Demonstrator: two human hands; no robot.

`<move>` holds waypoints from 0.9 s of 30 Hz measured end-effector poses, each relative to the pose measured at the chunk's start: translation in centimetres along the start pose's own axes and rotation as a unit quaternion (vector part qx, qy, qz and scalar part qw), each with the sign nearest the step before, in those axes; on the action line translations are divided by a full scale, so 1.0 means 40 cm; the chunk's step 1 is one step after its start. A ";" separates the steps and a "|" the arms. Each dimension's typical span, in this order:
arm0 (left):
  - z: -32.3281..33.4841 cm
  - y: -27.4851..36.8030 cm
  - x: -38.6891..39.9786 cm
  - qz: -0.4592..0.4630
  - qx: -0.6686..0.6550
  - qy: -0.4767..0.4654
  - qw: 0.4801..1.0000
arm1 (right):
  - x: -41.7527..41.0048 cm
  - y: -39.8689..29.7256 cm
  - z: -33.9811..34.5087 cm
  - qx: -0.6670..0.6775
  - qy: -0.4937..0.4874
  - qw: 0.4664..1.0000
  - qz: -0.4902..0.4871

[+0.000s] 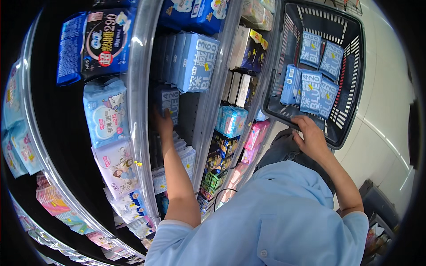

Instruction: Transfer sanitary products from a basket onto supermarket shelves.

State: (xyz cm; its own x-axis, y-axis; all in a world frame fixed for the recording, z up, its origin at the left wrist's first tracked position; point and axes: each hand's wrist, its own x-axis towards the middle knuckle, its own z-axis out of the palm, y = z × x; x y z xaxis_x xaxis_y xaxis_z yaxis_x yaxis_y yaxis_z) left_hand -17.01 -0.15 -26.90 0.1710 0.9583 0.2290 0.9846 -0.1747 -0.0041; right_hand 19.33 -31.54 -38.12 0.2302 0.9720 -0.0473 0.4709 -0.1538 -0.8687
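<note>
My left hand reaches into a shelf compartment and touches a blue sanitary pad pack marked 420; its fingers are partly in shadow, so its grip cannot be told. Just beyond that pack stands a row of blue packs marked 360. My right hand has its fingers over the near rim of a black plastic shopping basket. Inside the basket lie several blue packs, some marked 360 and some marked 420.
Clear plastic shelf edges run along the left. Light blue packs and a purple pack stand on the shelf left of my left arm. Boxed and bagged packs fill the shelf nearer the basket. Pale floor tiles show at right.
</note>
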 end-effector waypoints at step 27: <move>-0.038 -0.060 0.041 -0.041 -0.063 -0.118 0.990 | 0.082 0.046 0.022 -0.013 -0.002 0.995 0.099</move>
State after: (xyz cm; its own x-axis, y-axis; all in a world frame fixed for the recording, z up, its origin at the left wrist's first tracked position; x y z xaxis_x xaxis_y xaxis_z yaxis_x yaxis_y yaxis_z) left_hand -19.15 1.52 -25.05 0.1083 0.9941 -0.0102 0.9859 -0.1061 0.1292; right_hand 20.21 -28.50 -40.32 0.3183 0.9225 -0.2183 0.4385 -0.3474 -0.8289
